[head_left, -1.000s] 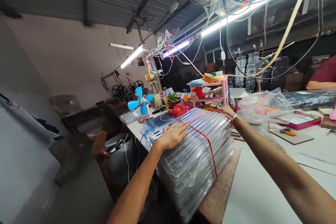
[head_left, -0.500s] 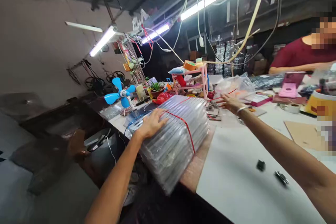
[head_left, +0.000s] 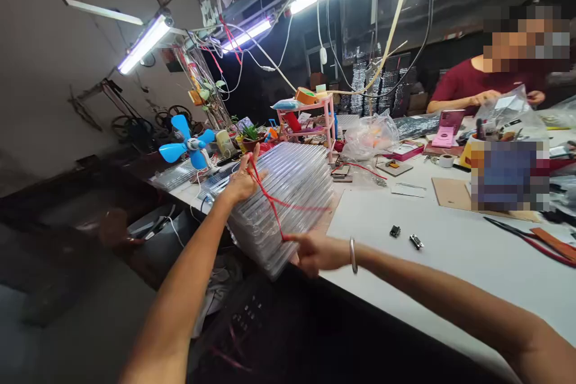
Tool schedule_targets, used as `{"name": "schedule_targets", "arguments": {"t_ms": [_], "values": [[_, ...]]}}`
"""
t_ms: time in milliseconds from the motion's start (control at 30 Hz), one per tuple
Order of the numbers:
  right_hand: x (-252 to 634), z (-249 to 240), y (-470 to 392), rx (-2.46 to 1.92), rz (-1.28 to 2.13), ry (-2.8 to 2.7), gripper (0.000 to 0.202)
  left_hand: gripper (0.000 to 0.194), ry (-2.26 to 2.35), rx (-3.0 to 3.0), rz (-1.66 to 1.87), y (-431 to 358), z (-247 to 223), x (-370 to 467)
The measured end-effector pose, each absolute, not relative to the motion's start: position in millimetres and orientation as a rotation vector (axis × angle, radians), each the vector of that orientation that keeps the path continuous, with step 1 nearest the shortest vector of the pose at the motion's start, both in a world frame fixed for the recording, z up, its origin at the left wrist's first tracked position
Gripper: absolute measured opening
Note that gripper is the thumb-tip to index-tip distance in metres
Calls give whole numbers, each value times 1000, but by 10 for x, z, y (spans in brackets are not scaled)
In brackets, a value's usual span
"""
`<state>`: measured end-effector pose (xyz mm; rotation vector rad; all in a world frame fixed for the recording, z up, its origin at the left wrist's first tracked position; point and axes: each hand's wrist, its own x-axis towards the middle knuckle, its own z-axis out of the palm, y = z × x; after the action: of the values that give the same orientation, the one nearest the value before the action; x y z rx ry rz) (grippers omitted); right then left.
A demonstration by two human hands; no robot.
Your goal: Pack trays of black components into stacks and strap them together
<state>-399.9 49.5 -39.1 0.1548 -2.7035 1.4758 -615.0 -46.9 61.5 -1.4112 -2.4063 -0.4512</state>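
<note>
A bundle of clear plastic trays [head_left: 299,177], stacked into a block, rests at the table's near left edge. Red tying string [head_left: 271,199] runs over its top and down the near face. At the top left of the bundle, my left hand [head_left: 244,181] has the string caught at its fingers. My right hand [head_left: 318,252], slightly blurred, is closed at the near side with the forefinger and thumb on the lower stretch of string. A silver bangle [head_left: 353,255] circles that wrist.
Two small dark metal parts [head_left: 416,242] lie on the white table [head_left: 369,252]. A blue-bladed fan [head_left: 192,144] and pink rack [head_left: 330,120] stand behind the bundle. Red-handled pliers [head_left: 528,237] lie right. Across the table, a person [head_left: 472,81] handles a plastic bag.
My right hand has come from beyond the bundle to its near side, bringing string along. My left hand, earlier resting on the bundle, now lifts string at its fingers. The view has turned right.
</note>
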Motion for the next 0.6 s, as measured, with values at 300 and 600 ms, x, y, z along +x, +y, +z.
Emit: {"name": "schedule_targets", "arguments": {"t_ms": [300,600], "values": [[-3329,-574,805,145,1755,-2866,57,38,-2255,-1476,-562,-2091,436,-5225],[-2928,-660,809,-85,931,-2981,29,32,-2256,-774,-1434,-2164,483,-5289]]}}
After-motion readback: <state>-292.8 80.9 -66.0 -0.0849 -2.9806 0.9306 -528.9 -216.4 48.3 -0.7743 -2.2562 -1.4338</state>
